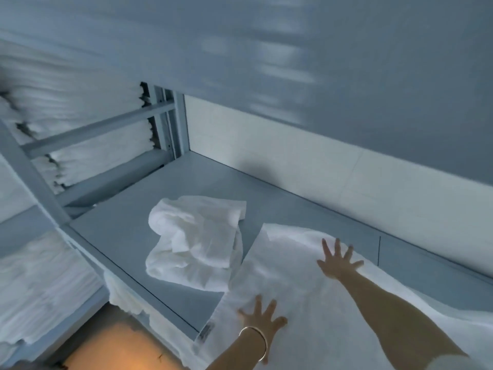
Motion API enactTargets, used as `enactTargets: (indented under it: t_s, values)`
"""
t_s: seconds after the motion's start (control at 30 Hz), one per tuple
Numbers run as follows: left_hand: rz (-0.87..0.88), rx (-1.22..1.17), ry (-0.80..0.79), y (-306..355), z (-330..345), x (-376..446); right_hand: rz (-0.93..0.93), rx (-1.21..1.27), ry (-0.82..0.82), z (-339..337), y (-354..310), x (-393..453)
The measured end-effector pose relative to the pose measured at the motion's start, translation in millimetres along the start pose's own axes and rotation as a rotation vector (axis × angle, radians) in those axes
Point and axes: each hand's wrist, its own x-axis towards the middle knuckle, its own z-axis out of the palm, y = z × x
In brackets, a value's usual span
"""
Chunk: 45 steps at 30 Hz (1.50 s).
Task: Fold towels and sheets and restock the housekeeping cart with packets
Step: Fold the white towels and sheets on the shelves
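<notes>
Both hands flat on the white towel spread on the grey shelf, left hand and right hand with fingers splayed, gripping nothing; crumpled towel just left; soft, light, limp, so pinch corners.

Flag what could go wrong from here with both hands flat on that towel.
1. The flat towel overhangs the shelf front edge; as the left hand and right hand smooth it, it may slide off toward the floor.
2. The crumpled towel lies right beside it, edges nearly touching; a fold or sweep leftward could catch it and drag it along.
3. Both hands are open and only press, so nothing pins the cloth if it shifts.
</notes>
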Motion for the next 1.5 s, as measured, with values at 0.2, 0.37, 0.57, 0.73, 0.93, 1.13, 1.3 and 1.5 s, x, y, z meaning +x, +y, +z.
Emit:
enactTargets:
  t_s: [0.2,0.37,0.57,0.73,0.93,1.13,1.3,1.5]
  values:
    - [-0.01,0.037,0.017,1,-1,-2,-0.105,-0.105,-0.029,21,-5,-15]
    - [-0.006,0.035,-0.001,0,-2,-4,-0.185,-0.024,-0.129,77,-2,-58]
    - [-0.011,0.023,0.0,0,-3,-8,0.014,0.082,-0.107,108,52,-108]
    - [-0.015,0.158,0.084,43,-8,-3,0.058,0.123,-0.063,139,59,-143]
    - [0.134,-0.083,0.176,112,15,4,0.047,0.104,0.044,155,55,-165]
    - [0.1,-0.074,0.177,113,30,22,0.025,0.104,0.191,143,124,-122]
    - [0.095,-0.115,0.229,116,37,22,0.067,0.129,0.041,103,158,-51]
    - [0.047,-0.233,0.291,120,37,29,0.113,0.192,0.096,51,157,11]
